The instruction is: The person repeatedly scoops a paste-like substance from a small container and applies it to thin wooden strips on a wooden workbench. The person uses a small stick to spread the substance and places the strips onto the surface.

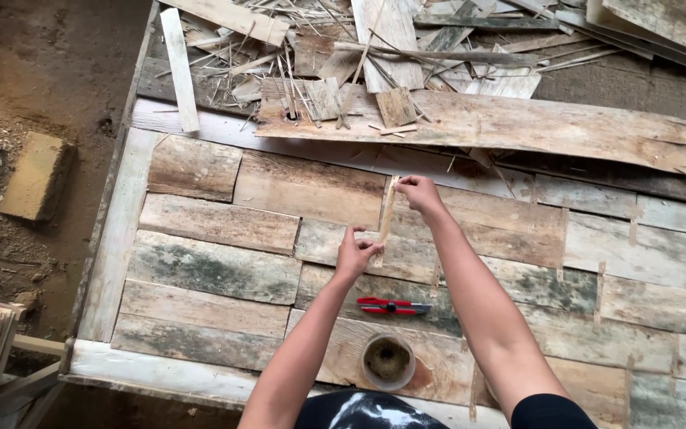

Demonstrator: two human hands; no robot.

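Head view: thin pale wood strip [387, 216], set upright over a seam between weathered boards [263, 230]. Pinched at top by right hand [418, 191], at bottom by left hand [355, 253], fingers closed on it, both forearms reaching forward. Near the elbows, red cutter [392, 306] and round cup [387, 361]. Beyond, rough plank [518, 123] and splintered scraps [343, 56].

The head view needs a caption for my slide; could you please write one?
Left hand and right hand hold a thin wood strip upright over patchwork boards, red cutter nearby.
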